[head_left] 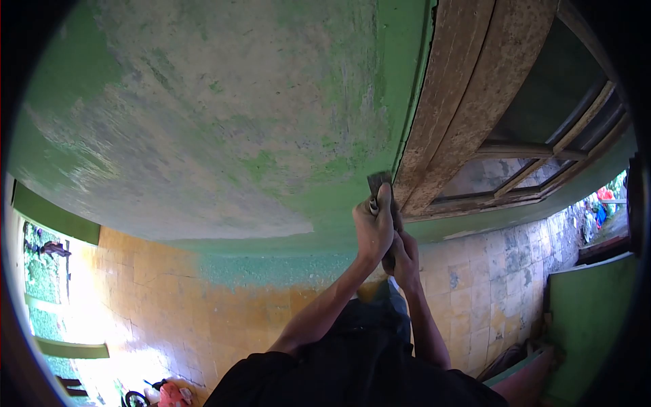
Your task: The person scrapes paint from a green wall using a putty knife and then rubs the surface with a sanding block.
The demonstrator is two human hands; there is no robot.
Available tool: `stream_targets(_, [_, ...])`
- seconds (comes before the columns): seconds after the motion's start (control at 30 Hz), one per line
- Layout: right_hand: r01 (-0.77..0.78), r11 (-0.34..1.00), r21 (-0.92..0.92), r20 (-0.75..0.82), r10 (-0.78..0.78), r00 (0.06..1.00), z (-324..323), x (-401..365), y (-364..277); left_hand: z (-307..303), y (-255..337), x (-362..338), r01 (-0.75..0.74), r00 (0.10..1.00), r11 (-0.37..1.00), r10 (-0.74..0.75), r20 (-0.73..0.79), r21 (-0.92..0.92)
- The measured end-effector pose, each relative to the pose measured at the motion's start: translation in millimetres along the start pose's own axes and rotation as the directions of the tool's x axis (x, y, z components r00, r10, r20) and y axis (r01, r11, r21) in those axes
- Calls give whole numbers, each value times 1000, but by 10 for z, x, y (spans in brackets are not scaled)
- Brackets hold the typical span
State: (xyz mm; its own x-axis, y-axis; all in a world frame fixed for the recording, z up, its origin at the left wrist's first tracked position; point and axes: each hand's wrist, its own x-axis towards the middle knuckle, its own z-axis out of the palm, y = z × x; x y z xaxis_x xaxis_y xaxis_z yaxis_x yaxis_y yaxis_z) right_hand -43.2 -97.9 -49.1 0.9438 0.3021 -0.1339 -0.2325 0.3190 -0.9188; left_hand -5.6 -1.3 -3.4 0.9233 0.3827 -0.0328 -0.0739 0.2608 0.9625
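Note:
My left hand [375, 229] is closed around a scraper [380, 180], its thumb laid along the tool just below the flat, dark blade. The blade is at the green wall [271, 142], close to the brown wooden window frame [434, 149]. Lower down, my right hand [406, 258] is closed round the dark lower part of the same tool. Much of the handle is hidden by my fingers. Large patches of the wall are bare and grey-beige, with green paint left around and between them.
Glass panes sit in the window sash [529, 149] on the right. Yellowish tiles [224, 292] cover the floor. A green panel [590, 325] stands at the right. Bright openings lie at both sides, and a reddish item [175, 395] is at the lower left.

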Motion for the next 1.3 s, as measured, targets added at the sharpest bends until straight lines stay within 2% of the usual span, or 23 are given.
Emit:
stream_targets(0.1, [28, 999, -44, -81, -31, 996, 85, 24, 16, 7, -3, 41, -12, 1000, 1000, 12, 4, -12])
stream_targets(0.2, [101, 995, -18, 5, -101, 995, 185, 72, -300, 69, 255, 73, -58, 998, 998, 58, 35, -21])
stream_targets(0.23, [89, 996, -25, -9, -89, 996, 178, 47, -262, 75, 317, 103, -84, 995, 996, 85, 51, -21])
stream_targets(0.33, [51, 999, -13, -34, -51, 998, 156, -11, -102, -27, 7, 34, 16, 1000, 1000, -16, 15, -18])
stream_targets(0.4, [-23, 1000, 18, -34, 23, 999, 111, -61, -58, -9, 82, 14, 54, 999, 998, -54, 4, -17])
stream_targets(0.43, [-13, 1000, 14, -35, 14, 999, 107, -51, -66, 11, 123, 12, 72, 997, 997, -72, -4, -22])
stream_targets(0.63, [22, 1000, -7, -50, -22, 999, 74, -50, 64, -35, -29, 38, 38, 999, 999, -37, 25, -23])
stream_targets(0.73, [68, 998, -5, -26, -68, 997, 116, 76, -114, 56, 177, 106, -64, 998, 996, 65, 24, -63])
stream_targets(0.8, [121, 993, -11, -7, -121, 993, 223, 102, -324, 79, 275, 52, -35, 999, 997, 37, 27, -69])
stream_targets(0.9, [31, 999, -15, -20, -32, 999, 93, 24, -82, 17, 166, 43, -21, 1000, 1000, 21, 19, -13])
stream_targets(0.97, [41, 999, -19, -22, -42, 999, 92, 43, -119, 7, 57, 57, -28, 999, 1000, 28, 17, 12])
stream_targets(1.1, [59, 998, -12, 29, -59, 998, 78, 65, -261, 105, 255, 65, -53, 998, 998, 53, 16, -23])
stream_targets(1.2, [6, 999, -39, -29, -7, 1000, 43, 24, -58, 64, 141, 39, -33, 999, 999, 33, -8, -20])
stream_targets(1.23, [42, 998, -41, -25, -43, 999, 79, 33, -108, 57, 108, 41, -23, 1000, 1000, 22, -15, -13])
stream_targets(1.3, [104, 993, -51, -18, -105, 994, 163, 47, -283, 91, 238, 136, -100, 995, 995, 100, 1, 17])
